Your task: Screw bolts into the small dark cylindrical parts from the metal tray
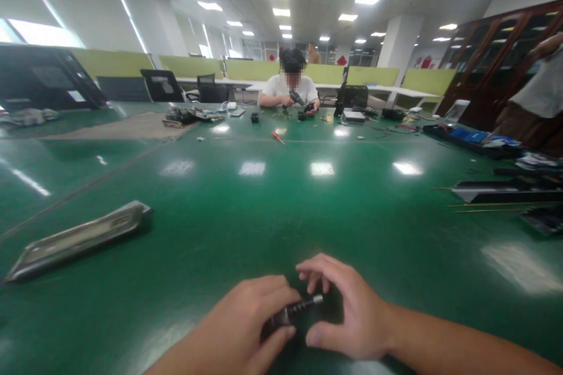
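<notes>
My left hand [257,310] is wrapped round a dark, slim object with a ribbed shaft and a pale tip [292,312]; its exact kind does not show, and the fingers cover its rear part. The pale tip points right, towards my right hand [347,310]. That hand is curved with thumb and fingers apart, and nothing is between them. Both hands are low over the near part of the green table [264,217].
A long metal-framed piece [83,240] lies at the left. Dark profiles and thin rods [505,190] lie at the right. Farther off is a red screwdriver [278,137]. Across the table sits a person [288,85] holding a power drill [297,97]; another person [536,94] stands at the right.
</notes>
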`<state>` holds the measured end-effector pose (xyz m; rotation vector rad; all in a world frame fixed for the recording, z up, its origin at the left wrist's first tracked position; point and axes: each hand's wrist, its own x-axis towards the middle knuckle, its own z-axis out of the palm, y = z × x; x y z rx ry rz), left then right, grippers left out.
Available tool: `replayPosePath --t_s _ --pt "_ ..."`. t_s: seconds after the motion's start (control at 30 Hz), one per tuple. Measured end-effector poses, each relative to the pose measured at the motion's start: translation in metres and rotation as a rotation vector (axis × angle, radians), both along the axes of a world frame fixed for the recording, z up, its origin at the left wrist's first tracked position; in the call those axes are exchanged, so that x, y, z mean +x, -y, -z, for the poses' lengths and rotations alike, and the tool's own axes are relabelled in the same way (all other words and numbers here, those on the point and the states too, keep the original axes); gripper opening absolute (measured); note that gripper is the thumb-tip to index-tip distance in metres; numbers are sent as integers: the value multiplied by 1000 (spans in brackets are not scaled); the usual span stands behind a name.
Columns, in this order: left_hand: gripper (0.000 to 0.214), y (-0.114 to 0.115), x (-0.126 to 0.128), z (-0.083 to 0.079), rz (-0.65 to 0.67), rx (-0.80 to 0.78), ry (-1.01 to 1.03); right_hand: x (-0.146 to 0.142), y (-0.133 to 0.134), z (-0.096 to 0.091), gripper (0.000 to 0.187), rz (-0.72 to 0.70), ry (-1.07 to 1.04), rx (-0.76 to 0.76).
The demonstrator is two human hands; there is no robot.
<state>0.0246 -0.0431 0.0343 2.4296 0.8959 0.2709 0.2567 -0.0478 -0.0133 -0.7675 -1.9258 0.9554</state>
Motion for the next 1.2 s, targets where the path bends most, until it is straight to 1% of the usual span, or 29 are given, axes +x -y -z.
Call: replayPosePath --t_s 0.07,0.2,0.3,0.4,0.57,0.73,0.9,1.1,1.2 --pt "28 -1 -2 1 -28 5 21 -1 1 0 67 14 31 -11" --pt "44 -2 -4 7 -79 -3 67 -2 2 -3 51 45 90 -67" --pt "40 -3 -3 9 -133 -21 65 -3 3 -5 46 66 114 -96" --pt "36 -2 -3 9 -165 -38 64 -3 4 -5 41 78 141 -84" --pt "33 -1 -3 10 -139 -3 94 -3 5 -3 33 87 177 -31" --pt "28 -1 -1 11 -110 20 55 -3 3 -1 23 65 214 -3" --pt "27 -1 -2 13 -72 63 45 -3 3 -1 12 37 229 41" --pt "31 -1 -2 16 -90 31 78 -3 2 -3 8 33 229 57" --pt "31 -1 -2 16 -95 49 89 -3 2 -3 8 44 242 54"
